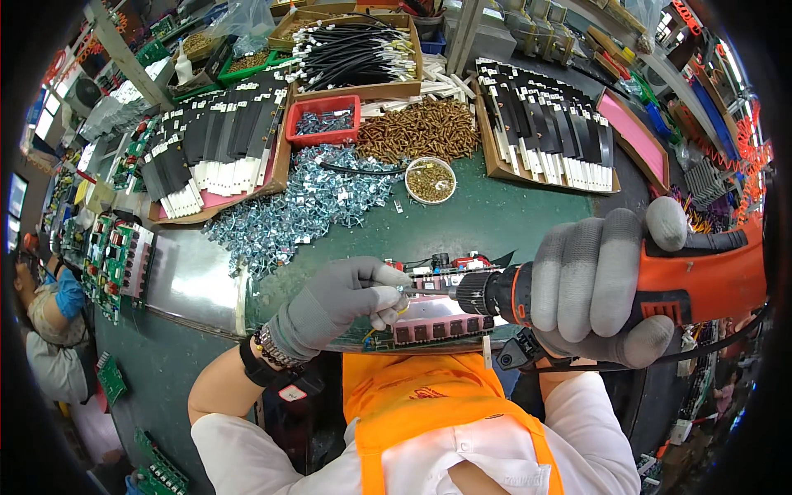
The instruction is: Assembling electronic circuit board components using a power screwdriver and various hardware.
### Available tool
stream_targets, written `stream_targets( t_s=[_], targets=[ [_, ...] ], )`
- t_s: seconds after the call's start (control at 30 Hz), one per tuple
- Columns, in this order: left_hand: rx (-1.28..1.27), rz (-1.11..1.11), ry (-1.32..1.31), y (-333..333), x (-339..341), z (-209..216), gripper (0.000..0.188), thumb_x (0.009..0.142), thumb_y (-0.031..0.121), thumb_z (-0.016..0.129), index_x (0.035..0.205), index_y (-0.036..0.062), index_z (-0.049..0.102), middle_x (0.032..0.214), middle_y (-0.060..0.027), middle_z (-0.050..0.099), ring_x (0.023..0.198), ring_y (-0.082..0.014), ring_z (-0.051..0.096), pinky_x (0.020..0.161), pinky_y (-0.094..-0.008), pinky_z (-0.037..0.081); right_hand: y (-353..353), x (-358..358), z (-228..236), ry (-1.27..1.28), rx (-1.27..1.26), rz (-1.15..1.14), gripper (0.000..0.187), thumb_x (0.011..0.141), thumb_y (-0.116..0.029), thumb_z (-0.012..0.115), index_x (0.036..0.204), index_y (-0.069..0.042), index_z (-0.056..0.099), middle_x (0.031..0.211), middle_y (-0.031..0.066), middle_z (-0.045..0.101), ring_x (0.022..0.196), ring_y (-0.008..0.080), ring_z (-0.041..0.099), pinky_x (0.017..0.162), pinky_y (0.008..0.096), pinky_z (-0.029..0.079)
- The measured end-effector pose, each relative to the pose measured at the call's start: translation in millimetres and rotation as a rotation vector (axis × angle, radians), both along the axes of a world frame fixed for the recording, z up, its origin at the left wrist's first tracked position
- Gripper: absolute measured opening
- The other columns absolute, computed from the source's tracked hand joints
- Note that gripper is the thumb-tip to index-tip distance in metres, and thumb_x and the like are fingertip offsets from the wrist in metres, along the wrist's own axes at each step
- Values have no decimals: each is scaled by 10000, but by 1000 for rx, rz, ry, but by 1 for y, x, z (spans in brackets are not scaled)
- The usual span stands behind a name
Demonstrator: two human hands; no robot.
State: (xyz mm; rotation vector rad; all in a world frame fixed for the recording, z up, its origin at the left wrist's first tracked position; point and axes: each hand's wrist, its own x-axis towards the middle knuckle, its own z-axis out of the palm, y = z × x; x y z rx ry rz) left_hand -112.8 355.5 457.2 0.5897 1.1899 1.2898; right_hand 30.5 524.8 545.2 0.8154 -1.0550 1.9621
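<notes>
My right hand [590, 285], in a grey glove, is wrapped round an orange-and-black power drill [718, 280]. Its black chuck and thin bit point left over the near edge of the bench. My left hand [338, 301], also gloved, pinches with thumb and fingertips at the tip of the bit. Something small and metallic is between those fingers, too covered to name. Just beneath the bit lies a circuit board [429, 330] with a pale pink metal strip and a row of black components, partly hidden by both hands and the drill.
Beyond my hands lie a heap of silvery metal clips [305, 202], a pile of brass screws [421, 130], a round tub [430, 180] and a red bin [323, 120]. Cardboard trays [549, 124] hold black-and-white strips. More circuit boards [115, 260] and another person [58, 322] are at left.
</notes>
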Motion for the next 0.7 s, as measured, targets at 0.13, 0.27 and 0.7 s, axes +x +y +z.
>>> stream_targets(
  t_s=[0.13,0.27,0.7],
  targets=[
    [-52,8,-13,0,1,1,205,899,53,560,1052,-79,596,891,-88,646,685,-114,587,642,-248,487,-2,3,1,8,13,-19,540,875,-137,684,1296,-26,365,578,13,530,348,87,437,326,230,384],
    [-51,20,-23,0,3,2,178,897,54,567,1027,-66,591,869,-74,634,687,-113,587,642,-249,487,4,1,0,66,108,115,556,883,-145,678,1318,-25,354,621,20,555,379,92,470,346,242,410],
    [-72,49,360,10,19,4,183,874,63,598,1022,-46,603,782,-49,619,656,-94,595,573,-225,479,-14,10,11,-377,-47,-163,643,849,-288,705,1346,-100,343,650,2,507,473,137,452,463,306,366]
  ],
)
